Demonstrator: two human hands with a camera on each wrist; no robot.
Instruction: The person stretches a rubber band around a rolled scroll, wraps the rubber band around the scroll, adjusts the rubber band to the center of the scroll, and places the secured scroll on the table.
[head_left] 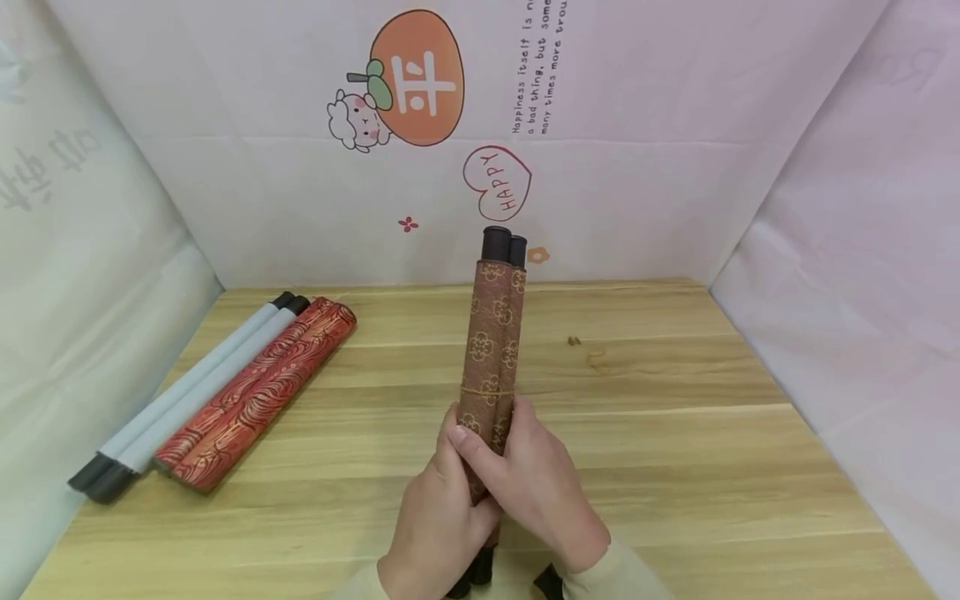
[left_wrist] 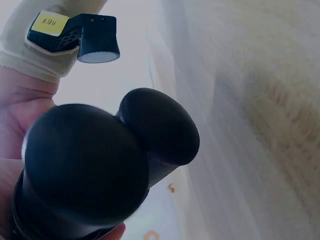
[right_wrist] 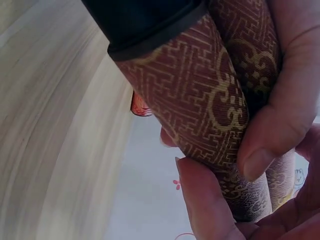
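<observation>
Brown, gold-patterned double-roll scroll with black end caps point(head_left: 487, 333), thin tan band point(head_left: 487, 392) round it, is over mid-table. Left hand point(head_left: 435, 512) and right hand point(head_left: 543, 475) both curled round its lower half. Left on pale wood-grain tabletop point(head_left: 675, 467): red swirl-patterned double roll point(head_left: 258, 392), beside pale grey-blue, black-ended double roll point(head_left: 191, 375).

Table point(head_left: 675, 500): I see woodgrain
Grey rolls point(head_left: 213, 385): nine o'clock from centre
Red rolls point(head_left: 262, 392): just beside
Thin band point(head_left: 595, 357), brown bit point(head_left: 573, 341): two o'clock

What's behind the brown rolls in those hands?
In the head view, the wooden tabletop and white printed backdrop show behind the brown rolls; what they cover is hidden.
</observation>
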